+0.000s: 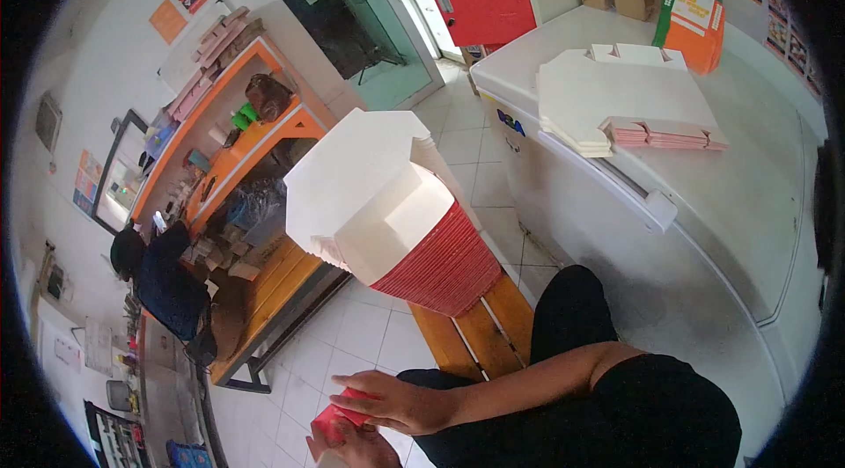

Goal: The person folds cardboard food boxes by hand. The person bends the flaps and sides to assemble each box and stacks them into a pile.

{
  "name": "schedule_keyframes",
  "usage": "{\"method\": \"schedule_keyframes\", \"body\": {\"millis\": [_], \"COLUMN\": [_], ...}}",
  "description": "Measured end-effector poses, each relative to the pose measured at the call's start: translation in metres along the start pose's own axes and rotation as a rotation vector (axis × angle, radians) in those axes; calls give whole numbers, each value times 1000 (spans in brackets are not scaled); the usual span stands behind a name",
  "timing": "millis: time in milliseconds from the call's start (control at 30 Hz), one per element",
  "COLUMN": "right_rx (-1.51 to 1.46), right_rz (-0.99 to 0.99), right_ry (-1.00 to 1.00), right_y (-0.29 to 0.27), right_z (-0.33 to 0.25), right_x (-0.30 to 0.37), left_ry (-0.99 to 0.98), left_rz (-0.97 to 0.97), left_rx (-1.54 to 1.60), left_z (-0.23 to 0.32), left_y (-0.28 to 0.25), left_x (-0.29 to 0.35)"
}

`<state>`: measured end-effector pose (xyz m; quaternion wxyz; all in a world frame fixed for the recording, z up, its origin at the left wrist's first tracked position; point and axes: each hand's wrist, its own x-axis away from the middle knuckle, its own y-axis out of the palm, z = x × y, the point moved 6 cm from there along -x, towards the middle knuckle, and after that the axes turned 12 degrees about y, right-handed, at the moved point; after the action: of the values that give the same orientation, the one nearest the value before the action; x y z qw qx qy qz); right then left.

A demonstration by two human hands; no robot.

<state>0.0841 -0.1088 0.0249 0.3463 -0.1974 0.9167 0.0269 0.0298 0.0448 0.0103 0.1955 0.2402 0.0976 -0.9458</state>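
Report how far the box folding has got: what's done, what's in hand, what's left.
Done: no finished box shows in view. In hand: both hands, left and right, grip one small red cardboard piece low over the white tiled floor. Left: a tall stack of flat red-and-white box blanks on the wooden bench, plus more flat white blanks on the white chest freezer.

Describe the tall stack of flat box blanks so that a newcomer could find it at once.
Start at the wooden bench beside the white chest freezer. The tall stack stands on its far end, white on top with red edges; the freezer-top piles are far lower.
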Motion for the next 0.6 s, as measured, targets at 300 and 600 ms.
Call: {"method": "schedule_keyframes", "body": {"millis": [300, 600], "right_rx": [377, 180], "right_rz": [-45, -144], "right_ry": [-53, 151], "right_y": [-2, 2], "right_z": [12, 27], "right_x": [-4, -4], "left_ry": [4, -187], "left_rz": [-23, 354], "left_rx": [-337, 324], "left_z": [-49, -13], "left_y": [-30, 9], "left_x": [7, 3]}}
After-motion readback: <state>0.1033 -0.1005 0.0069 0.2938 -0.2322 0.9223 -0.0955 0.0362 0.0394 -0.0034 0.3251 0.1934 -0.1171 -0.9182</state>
